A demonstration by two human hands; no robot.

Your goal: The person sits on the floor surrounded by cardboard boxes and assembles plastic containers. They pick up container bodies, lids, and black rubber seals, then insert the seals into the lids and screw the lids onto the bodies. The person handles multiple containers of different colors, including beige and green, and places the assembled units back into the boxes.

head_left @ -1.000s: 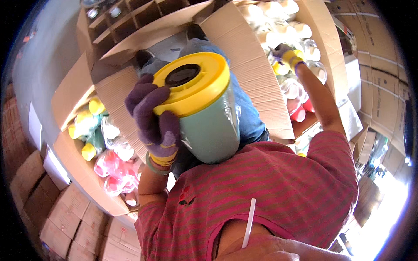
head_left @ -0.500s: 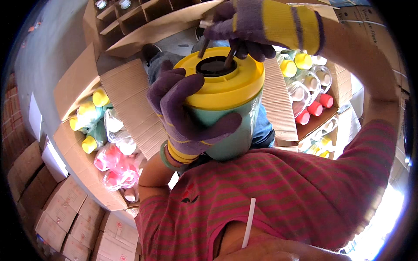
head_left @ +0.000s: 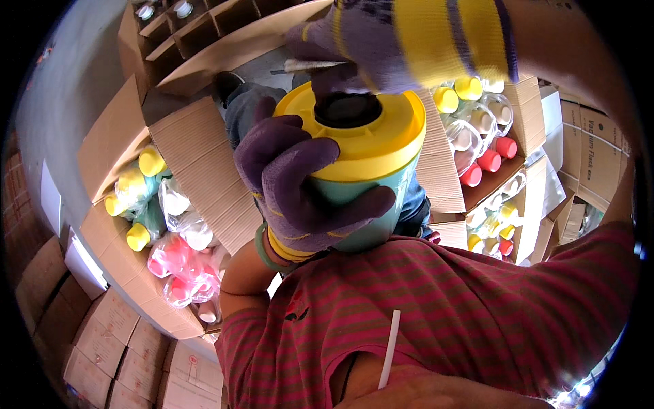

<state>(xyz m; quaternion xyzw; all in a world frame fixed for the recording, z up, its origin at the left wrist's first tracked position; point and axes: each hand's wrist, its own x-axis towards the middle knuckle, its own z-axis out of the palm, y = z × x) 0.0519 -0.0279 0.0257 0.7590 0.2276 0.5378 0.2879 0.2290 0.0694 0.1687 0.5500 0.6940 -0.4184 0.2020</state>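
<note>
A teal round container with a wide yellow top is upright against my lap. A round black piece is set in the middle of its top. Wrapped around the container's left side is my left hand, in a purple and yellow glove, with fingers over the rim and thumb across the front. My gloved right hand is bent over the black piece, its fingers touching it or just above; they hide the contact. A thin pale stick with a dark tip pokes out of that closed hand.
Opened cardboard boxes flank me: the left one and the right one hold bagged bottles with yellow, red or pale caps. A divided carton is ahead. Stacked boxes stand at lower left, more cartons at far right.
My right hand has come down onto the black piece, covering the dark prongs that showed there before. The pale stick now points left. My left hand keeps its hold on the container.
</note>
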